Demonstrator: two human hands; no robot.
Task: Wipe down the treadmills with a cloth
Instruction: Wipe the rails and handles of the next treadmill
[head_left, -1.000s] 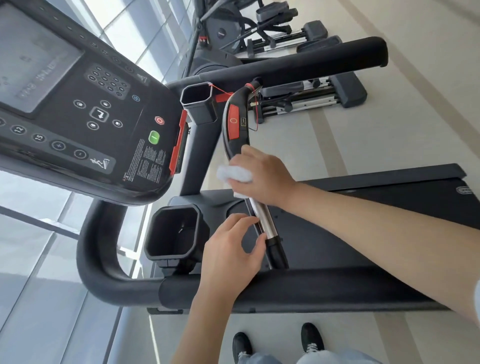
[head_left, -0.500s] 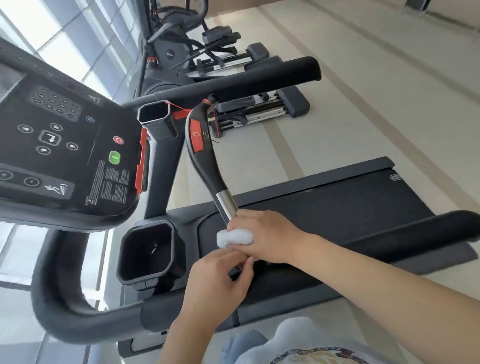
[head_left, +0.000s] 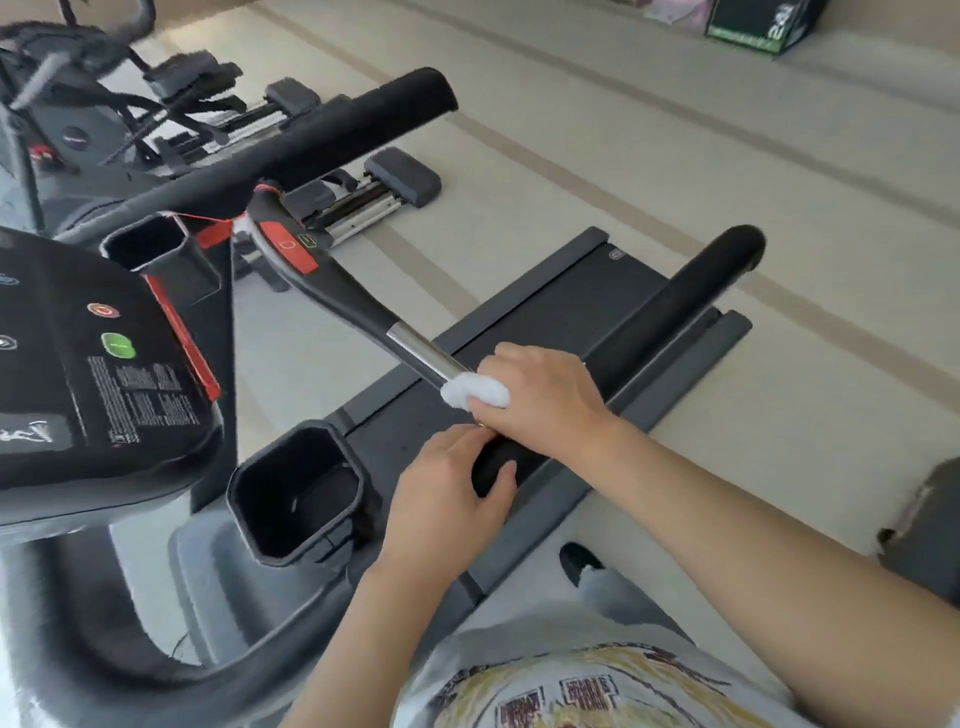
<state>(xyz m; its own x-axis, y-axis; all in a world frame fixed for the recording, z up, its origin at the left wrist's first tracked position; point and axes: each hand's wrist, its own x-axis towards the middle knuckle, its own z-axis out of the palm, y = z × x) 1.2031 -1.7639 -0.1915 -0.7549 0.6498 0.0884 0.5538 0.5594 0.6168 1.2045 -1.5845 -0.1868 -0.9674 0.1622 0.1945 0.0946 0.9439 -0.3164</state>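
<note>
Right hand (head_left: 540, 395): fingers curled around a bunched white cloth (head_left: 475, 391), gripping it against the centre handlebar (head_left: 343, 296) of the treadmill (head_left: 519, 332). Cloth sits at the lower end of the bar's chrome section (head_left: 423, 353), protruding from the fingers on the thumb side. Black and red part of the bar runs up and away from the fingers, toward the console (head_left: 93, 374).

Left hand (head_left: 447, 499): fingers narrow, lightly curled over the black padded side rail (head_left: 675, 322), thumb on the rail's near face, fingertips just below the right hand and close to touching it; contact not resolvable.

Cup holder (head_left: 296, 493) lies just left of the left-hand fingers. Treadmill belt is beyond both sets of fingers. Other gym machines (head_left: 104, 119) well beyond, top left. Frame slightly blurred
</note>
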